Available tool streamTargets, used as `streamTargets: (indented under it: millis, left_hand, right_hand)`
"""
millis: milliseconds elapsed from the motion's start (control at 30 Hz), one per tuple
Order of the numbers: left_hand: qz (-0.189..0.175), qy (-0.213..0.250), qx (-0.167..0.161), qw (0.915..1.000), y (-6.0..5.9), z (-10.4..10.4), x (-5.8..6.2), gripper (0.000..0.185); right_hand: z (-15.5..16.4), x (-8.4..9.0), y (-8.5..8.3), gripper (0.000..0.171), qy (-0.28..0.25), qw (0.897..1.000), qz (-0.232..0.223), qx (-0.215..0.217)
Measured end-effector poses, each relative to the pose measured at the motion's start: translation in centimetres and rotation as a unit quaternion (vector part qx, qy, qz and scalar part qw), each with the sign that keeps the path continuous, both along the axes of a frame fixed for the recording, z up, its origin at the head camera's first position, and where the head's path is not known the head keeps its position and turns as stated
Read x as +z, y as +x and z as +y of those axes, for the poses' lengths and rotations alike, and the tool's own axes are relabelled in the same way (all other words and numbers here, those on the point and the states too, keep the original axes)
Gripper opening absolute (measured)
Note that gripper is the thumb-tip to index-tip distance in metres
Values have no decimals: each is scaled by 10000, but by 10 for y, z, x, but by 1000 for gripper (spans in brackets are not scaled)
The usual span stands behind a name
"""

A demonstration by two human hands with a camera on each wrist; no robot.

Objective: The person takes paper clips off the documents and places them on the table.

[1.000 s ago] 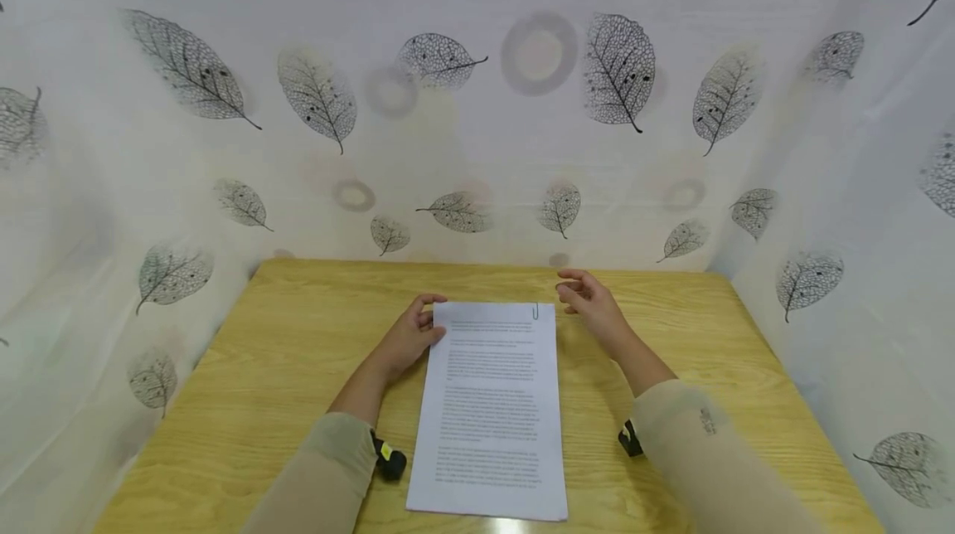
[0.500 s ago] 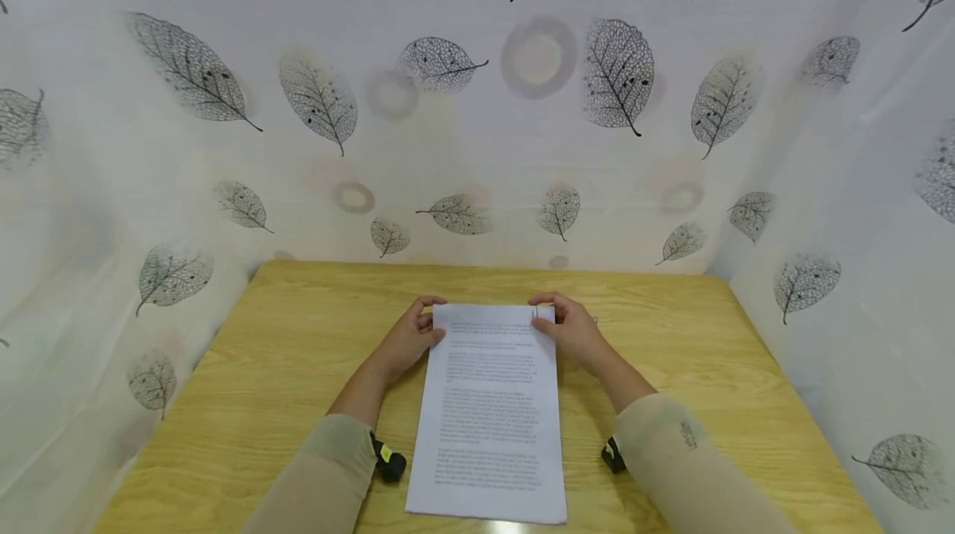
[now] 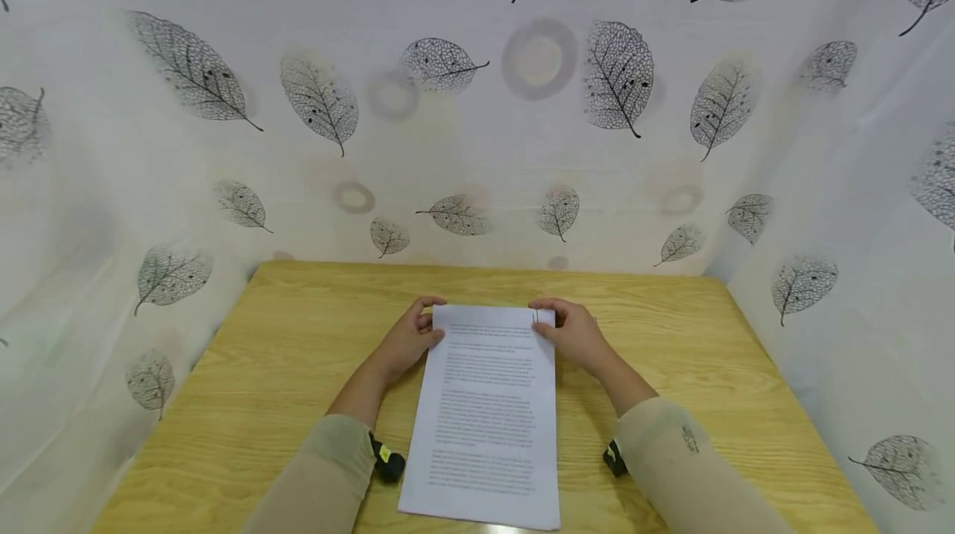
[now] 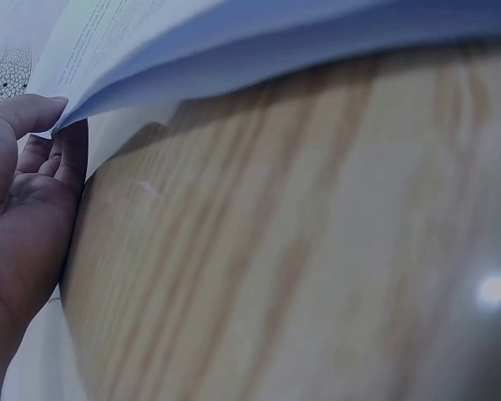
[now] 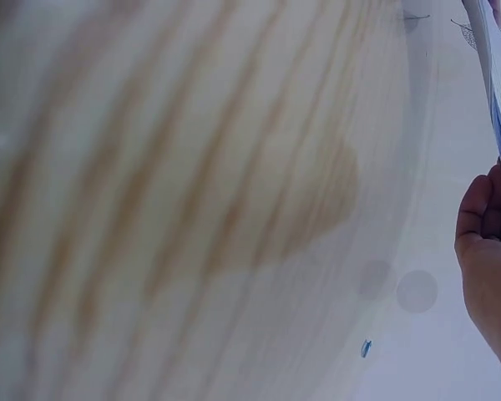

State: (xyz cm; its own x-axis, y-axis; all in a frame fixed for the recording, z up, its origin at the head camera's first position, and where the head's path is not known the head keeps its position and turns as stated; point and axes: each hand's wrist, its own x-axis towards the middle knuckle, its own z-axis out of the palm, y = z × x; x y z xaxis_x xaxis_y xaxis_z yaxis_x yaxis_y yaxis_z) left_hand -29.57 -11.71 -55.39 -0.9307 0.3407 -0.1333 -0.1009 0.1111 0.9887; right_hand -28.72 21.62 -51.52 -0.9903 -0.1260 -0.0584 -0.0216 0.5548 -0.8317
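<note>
A stack of printed paper sheets point(image 3: 488, 426) lies lengthwise between the hands, its far edge toward the back wall. At its far left corner my left hand point(image 3: 409, 343) pinches the sheets, thumb on top and fingers underneath. My right hand point(image 3: 585, 339) grips the far right corner the same way, beside a paper clip point(image 3: 535, 316) on that edge, partly covered by the fingers. In the left wrist view the stack's side point(image 4: 275, 71) stands raised over the table, its sheets slightly fanned.
The wooden table point(image 3: 283, 368) spreads out on both sides of the paper. A small blue loose clip point(image 5: 366, 348) lies on the table near my right hand. A leaf-patterned curtain point(image 3: 477, 144) hangs behind and at both sides.
My right hand has come in from the right and taken hold of the far right corner at the clip. The stack's near end has since swung slightly left. The left hand keeps its hold.
</note>
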Motion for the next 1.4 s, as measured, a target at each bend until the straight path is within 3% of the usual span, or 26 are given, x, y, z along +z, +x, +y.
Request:
streamTargets:
  millis: [533,767,1133,1400]
  left_hand:
    - [48,19,-23,10000,3,0,0,53]
    - [64,-16,-32,10000,3,1,0,54]
    - [51,64,-84,9999,2,0,1,55]
    - [52,-22,-40,10000,1,0,1,54]
  right_hand:
    - [0,-1,1,36,56,9997,117,-228]
    - [-1,2,3,38,-217,9987,5,-472]
    - [-2,6,4,36,209,9961,423,-739]
    - [5,7,4,35,65,9961,354,-803]
